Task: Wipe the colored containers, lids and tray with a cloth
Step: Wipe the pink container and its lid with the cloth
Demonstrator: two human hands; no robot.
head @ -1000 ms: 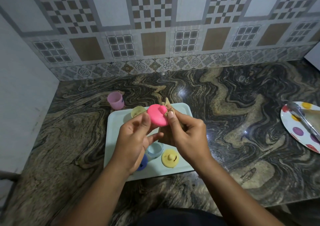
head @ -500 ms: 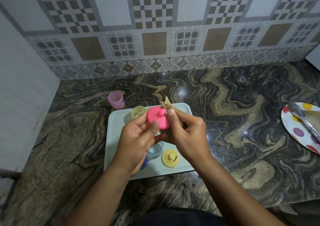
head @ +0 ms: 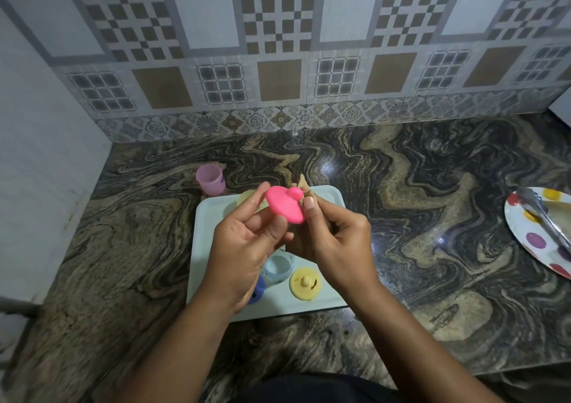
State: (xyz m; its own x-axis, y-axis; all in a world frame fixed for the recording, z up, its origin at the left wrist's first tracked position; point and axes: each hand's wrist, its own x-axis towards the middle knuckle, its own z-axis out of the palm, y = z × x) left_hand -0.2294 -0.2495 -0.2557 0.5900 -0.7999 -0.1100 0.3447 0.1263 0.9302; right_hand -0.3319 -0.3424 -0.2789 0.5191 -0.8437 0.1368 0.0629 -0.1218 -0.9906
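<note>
My left hand holds a pink lid by its edge, above the pale tray. My right hand pinches a tan cloth against the lid's right side by the knob. On the tray sit a yellow lid, a light blue container, a dark blue piece partly hidden by my left wrist, and a yellowish container behind my fingers. A pink cup stands on the counter just beyond the tray's far left corner.
The tray lies on a dark marbled counter with a tiled wall behind and a white wall at the left. A polka-dot plate with metal tongs sits at the right edge.
The pink lid has turned in my left hand, its top now tilted more toward me. My left thumb has shifted along its edge while my right hand keeps the cloth against it.
</note>
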